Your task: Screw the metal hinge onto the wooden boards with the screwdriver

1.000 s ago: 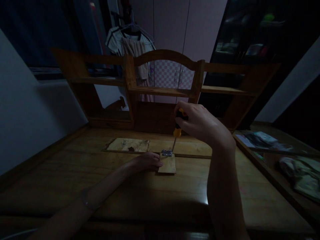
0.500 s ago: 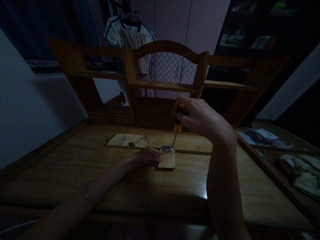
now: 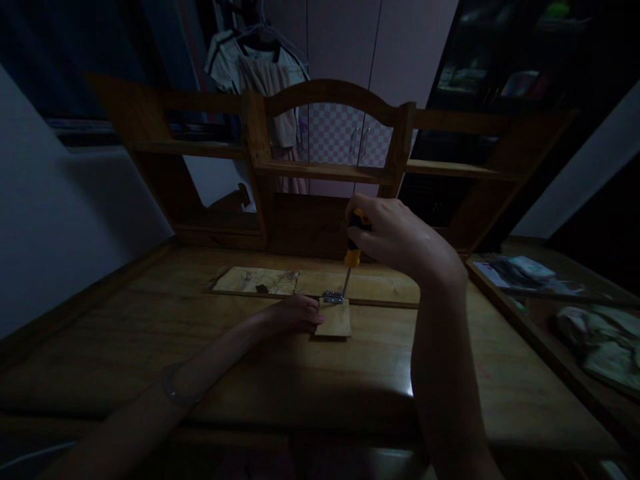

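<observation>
A yellow and black screwdriver [image 3: 353,257] stands nearly upright, its handle gripped from above by my right hand [image 3: 387,230]. The shaft's tip meets the right end of a small metal hinge [image 3: 333,297]. That hinge lies along the far edge of a small wooden board [image 3: 333,323]. At the board's left side, my left hand [image 3: 295,313] is closed on its edge, thumb on top; some of its fingers are hidden. Just behind is a long wooden strip [image 3: 355,285] with worn, peeling paper on its left part.
The wooden desk [image 3: 200,360] carries a shelf unit [image 3: 325,175] along its back. On the right, papers [image 3: 525,270] and crumpled cloth [image 3: 610,343] lie on a lower surface beyond the desk's raised edge. Clothes [image 3: 270,80] hang behind, beside a pale cupboard [image 3: 340,53].
The screwdriver and my right hand have shifted very slightly left, the tip still at the hinge. My left hand keeps its hold on the board.
</observation>
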{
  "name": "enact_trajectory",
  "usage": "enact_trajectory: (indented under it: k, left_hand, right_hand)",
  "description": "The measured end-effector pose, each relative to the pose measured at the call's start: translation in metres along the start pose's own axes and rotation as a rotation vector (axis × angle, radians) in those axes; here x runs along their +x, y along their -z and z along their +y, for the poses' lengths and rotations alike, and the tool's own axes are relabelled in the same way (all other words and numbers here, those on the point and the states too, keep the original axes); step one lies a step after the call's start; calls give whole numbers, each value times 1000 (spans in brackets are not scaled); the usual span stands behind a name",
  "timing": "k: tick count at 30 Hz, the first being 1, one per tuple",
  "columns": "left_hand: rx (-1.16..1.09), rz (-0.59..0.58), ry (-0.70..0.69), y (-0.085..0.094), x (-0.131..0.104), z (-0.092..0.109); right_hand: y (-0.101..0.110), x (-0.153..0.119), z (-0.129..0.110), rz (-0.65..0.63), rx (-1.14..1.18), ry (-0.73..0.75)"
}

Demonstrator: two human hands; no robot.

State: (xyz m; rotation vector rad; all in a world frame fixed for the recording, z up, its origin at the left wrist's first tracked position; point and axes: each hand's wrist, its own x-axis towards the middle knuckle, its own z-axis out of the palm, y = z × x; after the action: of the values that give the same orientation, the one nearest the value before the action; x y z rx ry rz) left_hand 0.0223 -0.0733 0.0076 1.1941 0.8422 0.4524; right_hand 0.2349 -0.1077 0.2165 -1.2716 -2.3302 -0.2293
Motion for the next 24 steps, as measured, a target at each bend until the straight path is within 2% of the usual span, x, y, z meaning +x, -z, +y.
enact_trajectory:
  k: [9,19,24]
  left_hand:
    - [-3,-2,-20,4,3,-5]
    - [-13,-50,-18,2,-2,2]
    - [-20,-44,-13,5,1,-3]
  right_hand:
    - [-1,1,1,-2,1,-1]
    - [1,1,3,-13,9,-28]
    - [1,0,6,-5,12,-40]
